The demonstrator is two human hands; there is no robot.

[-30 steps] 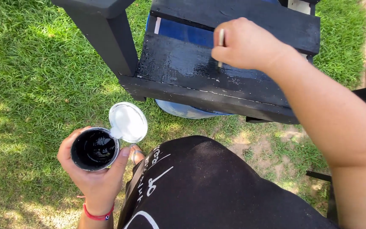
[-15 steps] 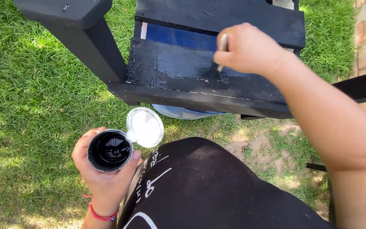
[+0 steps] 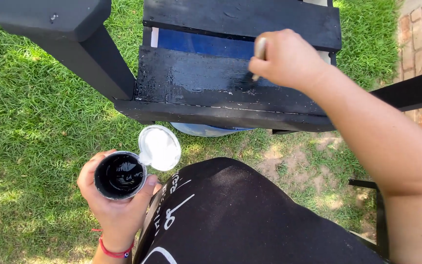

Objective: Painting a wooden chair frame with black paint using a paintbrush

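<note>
A brush (image 3: 259, 53) is gripped in the closed right hand (image 3: 284, 61), its bristles laid on the wet black slat (image 3: 206, 78) of the chair, just below a blue strip (image 3: 206, 44) not yet covered. An open can (image 3: 119, 175) of black paint is cupped in the left hand (image 3: 116, 205) over the grass (image 3: 30, 132), well apart from the slat. Long strokes along the slat are best drawn, and the can kept level so nothing is spilled.
</note>
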